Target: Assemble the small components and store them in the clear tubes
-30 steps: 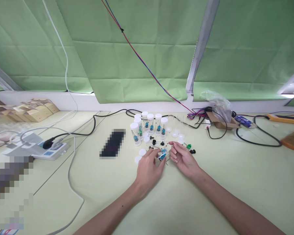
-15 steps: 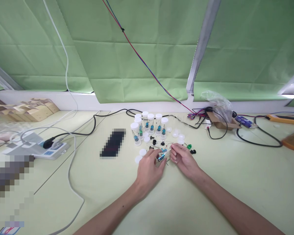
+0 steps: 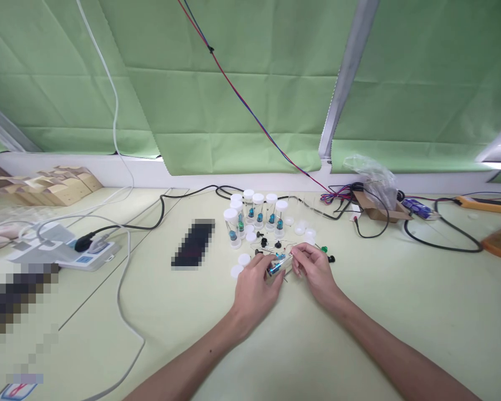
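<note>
My left hand (image 3: 256,287) grips a clear tube (image 3: 281,264) between thumb and fingers, low over the table. A blue part shows inside the tube, which lies slanted with its far end up to the right. At that end, my right hand (image 3: 316,272) is closed in a pinch; whatever its fingertips hold is too small to make out. Just beyond the hands lie small black pieces (image 3: 264,243), thin metal pins and a green piece (image 3: 324,249). Several upright clear tubes with white caps (image 3: 281,205) stand behind, with blue or green parts inside.
Loose white caps (image 3: 236,271) lie left of my hands. A dark pixelated rectangle (image 3: 193,244) is farther left, near a power strip (image 3: 87,253) with cables. Cardboard pieces (image 3: 52,186) sit at the back left. An open carton (image 3: 382,211) with a plastic bag stands at the back right.
My right hand's fingertips have come slightly in against the end of the tube. The left hand keeps its hold. The whole view has shifted a little.
</note>
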A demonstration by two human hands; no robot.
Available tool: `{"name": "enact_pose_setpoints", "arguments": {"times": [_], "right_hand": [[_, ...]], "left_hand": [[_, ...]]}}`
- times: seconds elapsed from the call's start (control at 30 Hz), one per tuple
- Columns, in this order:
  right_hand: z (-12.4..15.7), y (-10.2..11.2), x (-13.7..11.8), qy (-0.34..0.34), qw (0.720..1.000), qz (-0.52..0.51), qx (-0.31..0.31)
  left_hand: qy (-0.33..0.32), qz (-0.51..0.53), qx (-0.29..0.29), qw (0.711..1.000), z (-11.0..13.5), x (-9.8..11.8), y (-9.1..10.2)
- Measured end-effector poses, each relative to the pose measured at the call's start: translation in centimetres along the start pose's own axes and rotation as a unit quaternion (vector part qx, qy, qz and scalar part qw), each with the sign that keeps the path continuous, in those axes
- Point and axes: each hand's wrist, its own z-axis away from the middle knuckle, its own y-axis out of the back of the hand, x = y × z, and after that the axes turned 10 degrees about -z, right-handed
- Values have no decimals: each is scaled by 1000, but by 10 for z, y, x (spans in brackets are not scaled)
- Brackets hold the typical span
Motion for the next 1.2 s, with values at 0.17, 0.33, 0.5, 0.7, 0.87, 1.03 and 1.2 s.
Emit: {"name": "enact_pose_setpoints", "arguments": {"times": [0.17,0.33,0.5,0.7,0.87,1.03,1.2], "right_hand": [[0,0,0,16,1000,24,-5],[1,-1,-1,20,999,40,-7],[1,-1,-1,23,998,49,-12],[1,-1,-1,26,998,57,-19],[2,-2,-1,27,998,55,-6],[3,-3,-3,37,998,48,14],[2,-2,-4,51,996,47,56]], "left_hand": [[0,-1,7,1000,1,1,0],[-9,-2,10,1000,0,1,1],[-13,-5,15,1000,0,0,0],[-7,-2,11,1000,0,1,1],[-9,2,12,1000,1,1,0],[-10,16,13,1000,0,2,0],[-4,15,21,1000,-1,1,0]]}}
